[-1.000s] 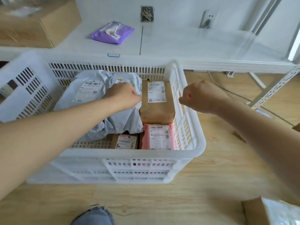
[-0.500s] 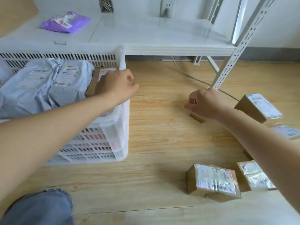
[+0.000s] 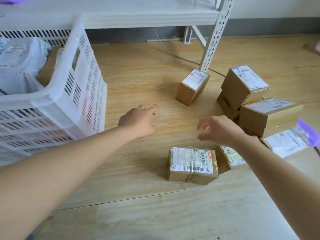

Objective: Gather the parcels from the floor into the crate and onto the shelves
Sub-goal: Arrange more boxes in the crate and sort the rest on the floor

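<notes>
A white slatted crate (image 3: 72, 94) stands at the left with grey bag parcels (image 3: 19, 63) and a brown box inside. Several labelled cardboard parcels lie on the wooden floor: one near box (image 3: 191, 166), one small upright box (image 3: 192, 86) by the shelf leg, a stack of boxes (image 3: 242, 87) and a wider box (image 3: 266, 115) at the right. My left hand (image 3: 138, 121) hovers over bare floor, fingers loose, holding nothing. My right hand (image 3: 220, 129) hangs above the near box with fingers spread, empty. A flat parcel (image 3: 233, 156) is partly hidden under my right wrist.
A white shelf (image 3: 147, 16) runs along the back, with its perforated leg (image 3: 213, 42) standing on the floor and a grey cable (image 3: 166, 49) trailing beneath. A flat labelled parcel (image 3: 284, 142) and a purple bag (image 3: 310, 132) lie at the right edge.
The view has swung right and down from the crate to the floor parcels. Both hands left the crate, dropped toward the floor and uncurled from fists into loose open fingers.
</notes>
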`<state>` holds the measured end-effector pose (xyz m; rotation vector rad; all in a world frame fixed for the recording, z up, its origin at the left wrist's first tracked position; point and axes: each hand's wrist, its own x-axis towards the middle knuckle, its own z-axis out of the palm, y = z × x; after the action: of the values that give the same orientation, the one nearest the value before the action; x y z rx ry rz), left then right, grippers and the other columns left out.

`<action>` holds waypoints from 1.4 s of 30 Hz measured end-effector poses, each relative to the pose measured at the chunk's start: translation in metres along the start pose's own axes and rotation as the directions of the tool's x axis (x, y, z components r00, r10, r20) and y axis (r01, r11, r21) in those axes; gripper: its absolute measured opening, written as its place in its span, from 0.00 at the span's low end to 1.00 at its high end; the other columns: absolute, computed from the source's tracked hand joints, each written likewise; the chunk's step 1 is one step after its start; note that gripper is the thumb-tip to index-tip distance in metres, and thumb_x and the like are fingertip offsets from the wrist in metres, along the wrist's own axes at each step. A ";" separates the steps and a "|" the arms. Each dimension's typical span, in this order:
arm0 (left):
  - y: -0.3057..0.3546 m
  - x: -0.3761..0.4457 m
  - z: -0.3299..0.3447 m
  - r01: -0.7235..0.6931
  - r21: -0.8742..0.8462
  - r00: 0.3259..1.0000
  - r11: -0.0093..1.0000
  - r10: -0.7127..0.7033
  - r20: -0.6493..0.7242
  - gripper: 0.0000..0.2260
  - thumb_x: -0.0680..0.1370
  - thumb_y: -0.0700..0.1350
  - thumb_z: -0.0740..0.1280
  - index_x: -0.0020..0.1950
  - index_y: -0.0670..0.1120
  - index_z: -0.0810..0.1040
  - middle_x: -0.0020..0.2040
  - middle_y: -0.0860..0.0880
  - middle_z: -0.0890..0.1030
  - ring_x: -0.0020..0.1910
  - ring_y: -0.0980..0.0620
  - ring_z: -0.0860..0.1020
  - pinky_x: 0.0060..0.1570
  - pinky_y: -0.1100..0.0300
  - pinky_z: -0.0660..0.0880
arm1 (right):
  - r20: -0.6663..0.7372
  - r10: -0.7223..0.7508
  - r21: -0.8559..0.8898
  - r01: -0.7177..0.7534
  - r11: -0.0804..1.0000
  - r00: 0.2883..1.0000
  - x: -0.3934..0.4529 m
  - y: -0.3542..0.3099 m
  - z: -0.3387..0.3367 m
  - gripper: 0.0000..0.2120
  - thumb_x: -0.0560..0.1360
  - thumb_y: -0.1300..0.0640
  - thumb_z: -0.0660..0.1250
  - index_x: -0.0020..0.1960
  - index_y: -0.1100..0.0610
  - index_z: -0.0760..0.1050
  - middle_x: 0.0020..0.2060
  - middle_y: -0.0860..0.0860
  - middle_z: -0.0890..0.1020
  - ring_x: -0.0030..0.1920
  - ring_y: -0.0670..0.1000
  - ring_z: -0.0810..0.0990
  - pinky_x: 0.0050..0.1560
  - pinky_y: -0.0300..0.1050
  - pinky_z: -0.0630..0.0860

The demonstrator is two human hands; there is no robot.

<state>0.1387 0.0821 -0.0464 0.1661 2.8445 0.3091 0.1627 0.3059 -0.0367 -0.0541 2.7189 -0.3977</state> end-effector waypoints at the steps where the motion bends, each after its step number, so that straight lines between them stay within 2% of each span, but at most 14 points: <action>1: 0.004 -0.001 0.010 -0.005 0.015 0.999 1.000 0.004 0.047 0.24 0.73 0.51 0.65 0.69 0.56 0.66 0.66 0.51 0.68 0.63 0.47 0.70 0.52 0.55 0.72 | 0.033 -0.002 0.001 0.002 1.000 0.999 0.000 0.006 0.008 0.15 0.70 0.49 0.71 0.56 0.48 0.76 0.57 0.50 0.79 0.57 0.52 0.77 0.57 0.49 0.75; 3: 0.012 -0.002 0.027 -0.017 0.049 0.991 0.999 0.010 0.134 0.28 0.72 0.51 0.67 0.71 0.56 0.64 0.68 0.51 0.67 0.64 0.47 0.70 0.54 0.53 0.73 | 0.114 -0.016 -0.008 0.017 1.000 0.993 -0.001 0.016 0.025 0.25 0.69 0.50 0.72 0.65 0.47 0.71 0.63 0.49 0.76 0.61 0.52 0.74 0.60 0.48 0.73; 6: 0.022 -0.003 0.046 -0.036 0.085 0.968 0.996 0.014 0.250 0.34 0.70 0.54 0.69 0.74 0.56 0.60 0.71 0.51 0.64 0.66 0.47 0.69 0.58 0.50 0.73 | 0.263 -0.015 -0.092 0.041 0.995 0.965 -0.003 0.030 0.052 0.44 0.66 0.47 0.75 0.75 0.47 0.55 0.71 0.49 0.67 0.70 0.54 0.65 0.68 0.53 0.66; 8: 0.027 -0.004 0.054 -0.057 0.103 0.955 0.993 0.024 0.295 0.37 0.70 0.56 0.70 0.75 0.55 0.58 0.72 0.52 0.62 0.68 0.48 0.67 0.60 0.50 0.72 | 0.318 0.002 -0.191 0.062 0.980 0.948 -0.005 0.036 0.068 0.53 0.64 0.45 0.76 0.76 0.48 0.44 0.74 0.49 0.61 0.73 0.56 0.58 0.72 0.57 0.57; 10: 0.030 -0.004 0.057 -0.078 0.113 0.946 0.990 0.038 0.321 0.38 0.69 0.57 0.70 0.75 0.55 0.57 0.73 0.52 0.61 0.69 0.48 0.66 0.62 0.50 0.72 | 0.317 0.015 -0.264 0.073 0.962 0.948 -0.007 0.039 0.081 0.57 0.64 0.45 0.76 0.76 0.49 0.37 0.74 0.49 0.59 0.74 0.57 0.55 0.73 0.57 0.54; 14: 0.031 -0.004 0.051 -0.116 0.131 0.929 0.985 0.061 0.365 0.41 0.69 0.61 0.69 0.76 0.55 0.53 0.74 0.51 0.60 0.71 0.48 0.64 0.63 0.49 0.70 | 0.281 -0.002 -0.190 0.058 0.980 0.960 -0.009 0.034 0.085 0.60 0.62 0.49 0.77 0.76 0.51 0.35 0.72 0.49 0.61 0.71 0.59 0.58 0.68 0.54 0.67; 18: 0.031 0.004 0.014 -0.167 0.100 0.921 0.981 0.119 0.371 0.42 0.70 0.67 0.65 0.77 0.52 0.51 0.76 0.48 0.57 0.73 0.46 0.61 0.67 0.48 0.66 | 0.182 -0.071 -0.091 0.089 0.992 0.981 -0.010 0.019 0.050 0.61 0.60 0.52 0.77 0.76 0.53 0.35 0.68 0.49 0.66 0.67 0.56 0.60 0.64 0.49 0.70; 23: 0.016 0.015 -0.043 -0.190 0.048 0.930 0.981 0.164 0.330 0.43 0.69 0.67 0.66 0.77 0.47 0.55 0.76 0.47 0.60 0.73 0.47 0.61 0.69 0.56 0.63 | 0.021 -0.184 -0.098 0.185 0.978 0.983 -0.013 -0.019 -0.011 0.61 0.61 0.54 0.77 0.75 0.51 0.34 0.71 0.48 0.61 0.70 0.53 0.54 0.66 0.47 0.69; 29: -0.017 0.013 -0.110 -0.201 -0.129 0.915 0.971 0.233 0.330 0.43 0.70 0.61 0.70 0.77 0.54 0.51 0.77 0.51 0.59 0.74 0.49 0.59 0.68 0.60 0.59 | -0.066 -0.271 -0.193 0.255 0.948 0.960 -0.010 -0.077 -0.066 0.59 0.60 0.56 0.77 0.74 0.48 0.36 0.70 0.48 0.63 0.73 0.52 0.49 0.67 0.50 0.70; 33: -0.045 0.011 -0.163 -0.178 -0.290 0.901 0.940 0.274 0.335 0.45 0.71 0.53 0.72 0.77 0.57 0.43 0.77 0.51 0.56 0.75 0.52 0.57 0.60 0.66 0.55 | -0.124 -0.344 -0.286 0.299 0.911 0.931 -0.004 -0.127 -0.106 0.59 0.60 0.58 0.77 0.74 0.46 0.37 0.70 0.47 0.62 0.74 0.51 0.47 0.66 0.51 0.71; 36: -0.075 0.007 -0.201 -0.198 -0.404 0.918 0.893 0.313 0.243 0.47 0.71 0.49 0.73 0.76 0.60 0.42 0.76 0.49 0.58 0.75 0.53 0.56 0.65 0.64 0.56 | -0.222 -0.411 -0.342 0.324 0.882 0.884 0.003 -0.168 -0.133 0.60 0.59 0.57 0.78 0.74 0.45 0.37 0.70 0.47 0.62 0.74 0.51 0.47 0.68 0.51 0.69; 39: -0.110 0.002 -0.230 -0.269 -0.437 0.936 0.859 0.339 0.092 0.44 0.72 0.50 0.72 0.75 0.62 0.43 0.75 0.49 0.61 0.75 0.54 0.57 0.65 0.64 0.57 | -0.268 -0.427 -0.321 0.338 0.885 0.863 0.012 -0.209 -0.152 0.60 0.59 0.59 0.77 0.75 0.47 0.37 0.69 0.48 0.65 0.72 0.53 0.55 0.68 0.50 0.68; 41: -0.138 -0.001 -0.247 -0.278 -0.470 0.947 0.838 0.322 0.012 0.42 0.72 0.51 0.72 0.75 0.63 0.46 0.75 0.51 0.61 0.74 0.55 0.58 0.63 0.64 0.59 | -0.283 -0.436 -0.277 0.362 0.890 0.854 0.019 -0.240 -0.158 0.60 0.58 0.61 0.77 0.74 0.46 0.39 0.67 0.49 0.67 0.62 0.53 0.69 0.60 0.46 0.72; 42: -0.153 -0.002 -0.254 -0.269 -0.505 0.950 0.820 0.314 0.003 0.41 0.72 0.51 0.72 0.75 0.63 0.48 0.75 0.52 0.61 0.74 0.55 0.59 0.63 0.63 0.60 | -0.287 -0.450 -0.258 0.384 0.886 0.846 0.022 -0.255 -0.159 0.59 0.58 0.62 0.77 0.74 0.46 0.40 0.66 0.49 0.68 0.55 0.51 0.72 0.54 0.42 0.73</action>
<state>0.0564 -0.1163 0.1582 0.4945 2.5394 1.0612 0.0764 0.1017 0.1681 -0.7111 3.0739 -0.2813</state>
